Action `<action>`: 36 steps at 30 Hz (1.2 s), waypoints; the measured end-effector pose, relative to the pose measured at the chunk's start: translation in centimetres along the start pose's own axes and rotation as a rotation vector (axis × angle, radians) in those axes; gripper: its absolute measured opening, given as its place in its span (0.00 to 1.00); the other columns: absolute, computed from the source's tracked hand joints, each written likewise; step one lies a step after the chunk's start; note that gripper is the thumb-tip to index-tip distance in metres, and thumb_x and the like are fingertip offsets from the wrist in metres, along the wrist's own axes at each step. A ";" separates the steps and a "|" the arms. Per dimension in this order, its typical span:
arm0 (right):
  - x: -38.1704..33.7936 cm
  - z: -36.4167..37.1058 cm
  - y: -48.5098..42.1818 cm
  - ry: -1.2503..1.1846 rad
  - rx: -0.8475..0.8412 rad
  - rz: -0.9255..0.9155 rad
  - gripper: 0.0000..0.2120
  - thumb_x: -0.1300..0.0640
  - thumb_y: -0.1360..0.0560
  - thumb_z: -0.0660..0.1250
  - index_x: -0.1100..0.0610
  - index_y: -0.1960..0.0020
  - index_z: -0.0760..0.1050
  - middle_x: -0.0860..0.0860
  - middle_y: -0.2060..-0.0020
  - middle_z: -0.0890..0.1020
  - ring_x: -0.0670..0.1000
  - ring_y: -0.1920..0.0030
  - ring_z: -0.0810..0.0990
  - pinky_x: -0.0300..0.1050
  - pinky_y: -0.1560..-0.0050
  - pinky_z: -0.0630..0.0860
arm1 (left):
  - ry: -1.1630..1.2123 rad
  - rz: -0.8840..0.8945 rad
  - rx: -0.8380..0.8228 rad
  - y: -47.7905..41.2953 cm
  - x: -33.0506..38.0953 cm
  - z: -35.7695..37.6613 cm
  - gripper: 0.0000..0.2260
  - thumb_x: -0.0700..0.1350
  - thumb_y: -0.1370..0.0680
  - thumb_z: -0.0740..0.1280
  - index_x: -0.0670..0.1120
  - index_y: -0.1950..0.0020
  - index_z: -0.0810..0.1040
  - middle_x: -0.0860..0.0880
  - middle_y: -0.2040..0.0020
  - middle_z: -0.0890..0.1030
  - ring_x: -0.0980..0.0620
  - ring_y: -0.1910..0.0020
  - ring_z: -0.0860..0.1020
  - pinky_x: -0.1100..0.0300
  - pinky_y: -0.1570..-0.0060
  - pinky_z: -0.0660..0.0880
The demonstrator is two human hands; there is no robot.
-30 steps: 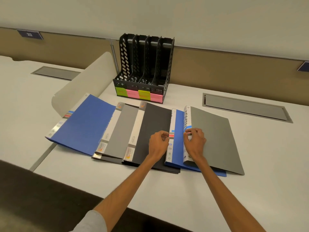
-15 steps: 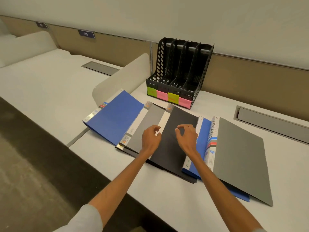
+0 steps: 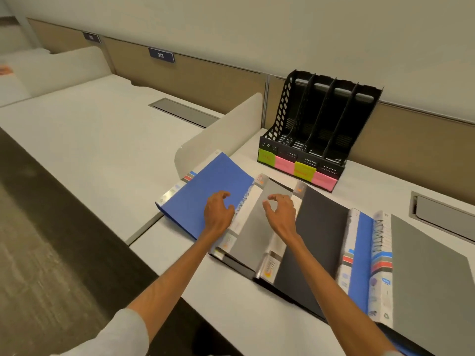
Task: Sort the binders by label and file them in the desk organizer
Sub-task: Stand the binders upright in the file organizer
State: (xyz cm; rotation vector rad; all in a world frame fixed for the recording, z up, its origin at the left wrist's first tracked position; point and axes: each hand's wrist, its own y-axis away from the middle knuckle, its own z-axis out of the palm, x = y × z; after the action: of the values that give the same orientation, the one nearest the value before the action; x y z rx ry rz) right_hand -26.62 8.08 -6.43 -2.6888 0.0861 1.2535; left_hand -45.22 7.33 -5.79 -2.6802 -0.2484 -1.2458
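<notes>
At the near edge of the desk (image 3: 257, 317), the binders (image 3: 321, 240) lie fanned and overlapping. Both hands are loosely curled, gripping nothing: the left hand (image 3: 218, 214) over the blue binder (image 3: 203, 194), the right hand (image 3: 281, 214) over the grey binder (image 3: 254, 235) beside it. It seems best to read each spine label, lift one binder cleanly, then match the coloured notes (image 3: 282, 164) on the desk organizer (image 3: 321, 119) behind.

The one head-worn camera looks forward and down on the tabletop (image 3: 239, 309) from its near edge, close above, with the desk organizer (image 3: 318, 124) ahead, right of centre.
</notes>
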 end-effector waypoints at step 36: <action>-10.2 15.0 -5.5 -0.090 -0.057 0.185 0.22 0.42 0.20 0.59 0.56 0.34 0.71 0.55 0.36 0.73 0.54 0.34 0.70 0.53 0.34 0.70 | 0.409 -0.473 -0.541 -12.5 -7.7 -14.7 0.22 0.46 0.31 0.77 0.42 0.40 0.77 0.46 0.52 0.84 0.47 0.53 0.84 0.55 0.55 0.81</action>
State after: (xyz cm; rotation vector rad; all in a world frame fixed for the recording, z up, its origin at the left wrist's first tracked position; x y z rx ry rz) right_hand -43.81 15.97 -7.40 -2.7191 0.2983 1.4488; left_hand -63.73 15.56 -1.29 -2.7745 -0.5798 -2.2488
